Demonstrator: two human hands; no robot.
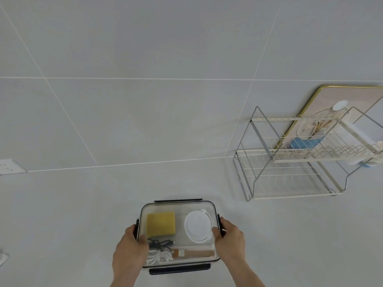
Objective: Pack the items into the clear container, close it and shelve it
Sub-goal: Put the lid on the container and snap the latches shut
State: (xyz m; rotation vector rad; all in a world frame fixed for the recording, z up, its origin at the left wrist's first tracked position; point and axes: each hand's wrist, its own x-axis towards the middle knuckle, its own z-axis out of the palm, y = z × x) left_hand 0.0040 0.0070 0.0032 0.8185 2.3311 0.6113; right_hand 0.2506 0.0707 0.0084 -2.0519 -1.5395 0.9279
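The clear container (179,206) sits low in the middle of the head view on a pale counter, its transparent lid on top, dark latches on all four sides. Through the lid I see a yellow sponge (160,223), a round white lid-like piece (198,225), a black cable (160,243), a white cable (158,256) and a wooden-handled tool (196,253). My left hand (130,245) grips the container's left side, thumb on the lid. My right hand (229,238) grips the right side at its latch.
A two-tier wire rack (290,160) stands at the back right, its lower tier bare. Behind it leans a gold-rimmed tray (352,94), with a blue item (302,142) and a white roll (360,135) on the upper tier. A wall socket (10,166) is at far left.
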